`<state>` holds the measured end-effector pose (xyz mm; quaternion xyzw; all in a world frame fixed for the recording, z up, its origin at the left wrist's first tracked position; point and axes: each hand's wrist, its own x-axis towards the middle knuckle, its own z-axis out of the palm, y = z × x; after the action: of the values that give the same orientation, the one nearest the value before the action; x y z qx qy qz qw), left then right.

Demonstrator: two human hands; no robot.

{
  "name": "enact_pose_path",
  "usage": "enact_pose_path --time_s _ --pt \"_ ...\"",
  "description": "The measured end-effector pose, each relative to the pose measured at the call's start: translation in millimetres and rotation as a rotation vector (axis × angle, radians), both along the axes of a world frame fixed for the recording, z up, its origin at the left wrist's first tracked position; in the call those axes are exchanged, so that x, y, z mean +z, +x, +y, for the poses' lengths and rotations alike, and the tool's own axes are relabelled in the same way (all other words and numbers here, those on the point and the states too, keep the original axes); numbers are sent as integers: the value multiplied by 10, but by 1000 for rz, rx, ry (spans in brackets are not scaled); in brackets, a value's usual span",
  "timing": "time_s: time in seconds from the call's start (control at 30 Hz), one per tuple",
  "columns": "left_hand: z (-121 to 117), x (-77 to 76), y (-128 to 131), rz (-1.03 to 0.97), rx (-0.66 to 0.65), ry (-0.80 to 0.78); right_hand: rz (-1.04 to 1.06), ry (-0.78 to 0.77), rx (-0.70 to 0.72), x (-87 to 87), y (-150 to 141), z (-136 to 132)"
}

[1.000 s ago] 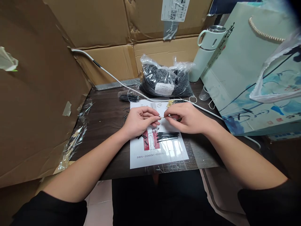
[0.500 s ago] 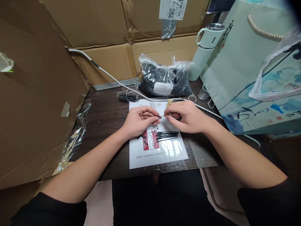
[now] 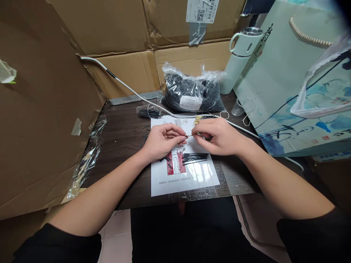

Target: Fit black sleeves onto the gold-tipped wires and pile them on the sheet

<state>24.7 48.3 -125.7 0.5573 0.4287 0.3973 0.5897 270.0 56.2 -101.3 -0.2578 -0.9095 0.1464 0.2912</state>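
Fingertip pinch from both sides on a thin metallic pin point(image 3: 189, 136), above a printed sheet point(image 3: 164, 188).
Clamped at opposite ends by left hand point(image 3: 164, 140) and right hand point(image 3: 219, 137), probably for steadiness and alignment; just nearer, on the sheet, beside black rods point(image 3: 195, 157) laid roughly parallel, apparently for easy pick-up.

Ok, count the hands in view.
2: the left hand and right hand, close together above the paper, a thin piece between their fingertips. No other hand shows.
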Motion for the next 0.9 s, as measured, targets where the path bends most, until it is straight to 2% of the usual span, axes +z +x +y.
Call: enact_pose_path --time_s 0.3,0.63,0.9 --pt "2 22 -6 -27 -22 -68 -93 117 -10 -9 -2 -13" --pt "42 -4 -29 -74 -116 22 42 14 -9 37 -16 -52" --pt "40 -5 -32 -106 -145 27 107 4 6 40 -25 -51"
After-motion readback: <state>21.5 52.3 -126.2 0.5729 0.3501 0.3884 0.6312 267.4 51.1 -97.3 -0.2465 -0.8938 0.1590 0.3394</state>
